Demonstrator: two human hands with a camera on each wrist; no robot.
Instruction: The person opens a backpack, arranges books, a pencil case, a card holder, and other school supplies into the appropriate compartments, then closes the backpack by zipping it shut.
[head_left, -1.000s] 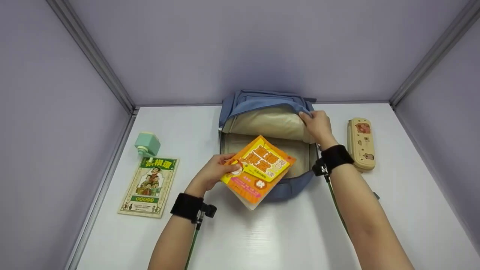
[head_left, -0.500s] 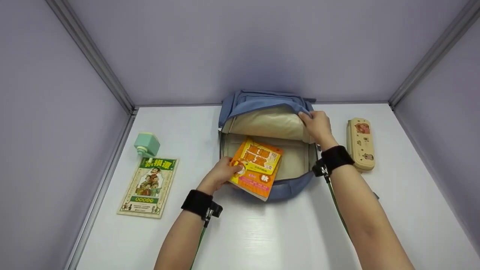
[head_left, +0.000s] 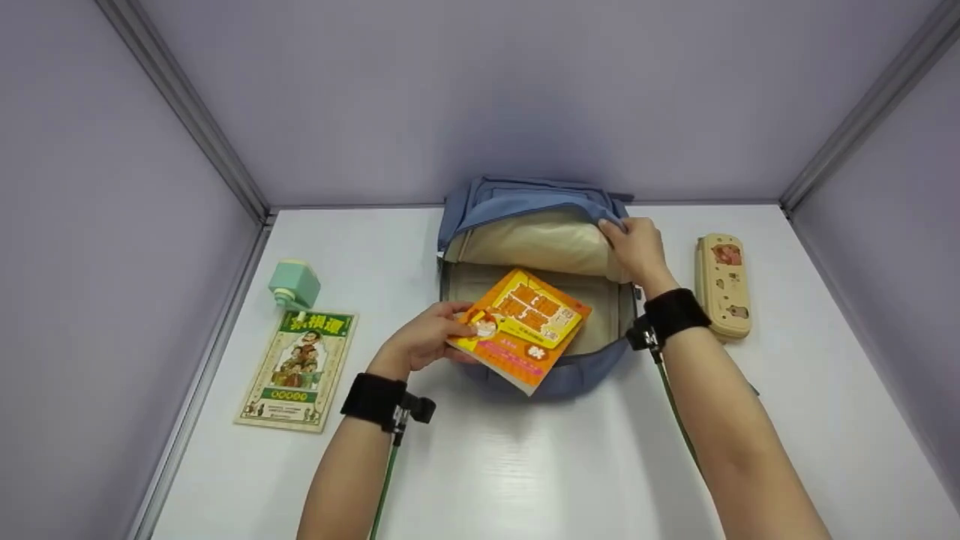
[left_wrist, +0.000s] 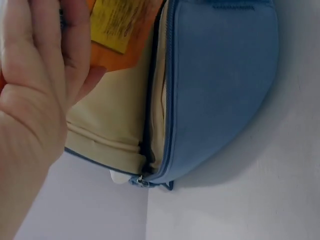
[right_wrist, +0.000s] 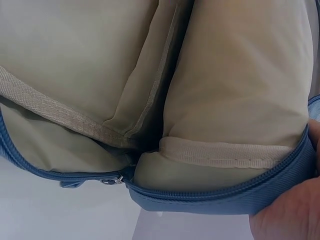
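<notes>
at the middle of the white surface (head_left: 525, 465) i see a blue backpack (head_left: 570, 375) lying unzipped, cream lining exposed. my left hand (head_left: 424, 339) grasps the orange book (head_left: 525, 326) by its left edge, thumb on the cover, fingers curled under it. book is tilted, its far part over the bag's open compartment, its near corner overhanging the blue front rim. left wrist view confirms: palm and fingers against the orange cover, zip track and blue front panel just beside.

my right hand (head_left: 636, 247) grips the raised upper flap of the backpack at its right corner, fingers curled over the blue edge, holding the mouth open. right wrist view shows only the cream lining, an inner pocket seam, a zip pull, and the fingertips (right_wrist: 285, 220) on the blue piping.

left of the bag, well apart: a green-covered book (head_left: 298, 371) lying flat, and a small mint-green block-shaped object (head_left: 294, 285) just beyond its top edge. right of the bag, near my right wrist: a beige pencil case (head_left: 721, 285) with cartoon animal prints, lying lengthwise.
</notes>
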